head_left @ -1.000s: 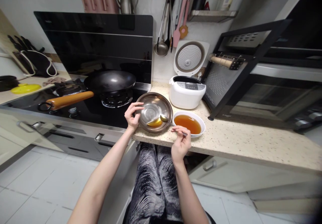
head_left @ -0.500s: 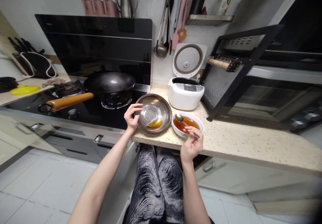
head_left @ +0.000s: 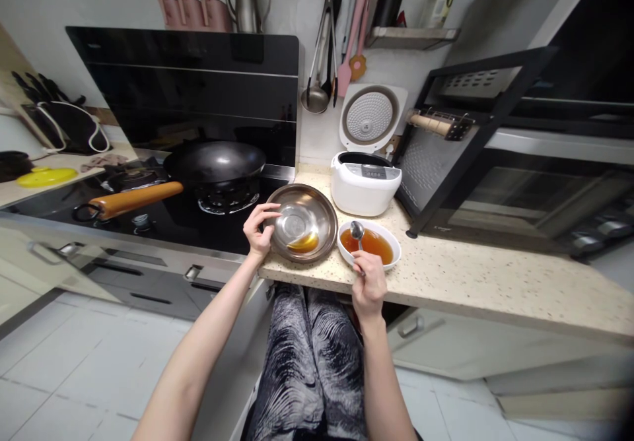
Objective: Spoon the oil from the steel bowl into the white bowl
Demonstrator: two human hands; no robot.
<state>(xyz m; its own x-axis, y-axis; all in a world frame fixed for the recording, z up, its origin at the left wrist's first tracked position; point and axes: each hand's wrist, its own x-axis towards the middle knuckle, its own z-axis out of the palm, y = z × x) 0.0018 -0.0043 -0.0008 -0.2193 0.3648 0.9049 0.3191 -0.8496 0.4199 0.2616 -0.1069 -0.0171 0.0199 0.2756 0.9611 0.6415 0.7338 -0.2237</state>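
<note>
My left hand (head_left: 258, 231) pinches the left rim of a stainless steel bowl (head_left: 327, 220) at the counter's front edge. A little amber liquid (head_left: 304, 243) pools on the near side inside it. My right hand (head_left: 369, 289) is closed around the handle of a metal spoon (head_left: 356, 230). The spoon's head is over the far left part of a white oval bowl (head_left: 397, 253), which contains more reddish-amber liquid (head_left: 374, 246). Whether the spoon carries any liquid I cannot tell. Both bowls stand side by side, close together.
Behind the bowls is a white rice cooker (head_left: 364, 190) with its lid raised. A wok (head_left: 218, 162) with a wooden handle (head_left: 139, 200) sits on the stove to the left. An oven (head_left: 535, 197) in a black rack is at the right. Utensils (head_left: 324, 45) hang on the wall.
My right hand has turned and shifted slightly left and down, so the spoon now points more straight away from me. My left hand and both bowls stay in place.
</note>
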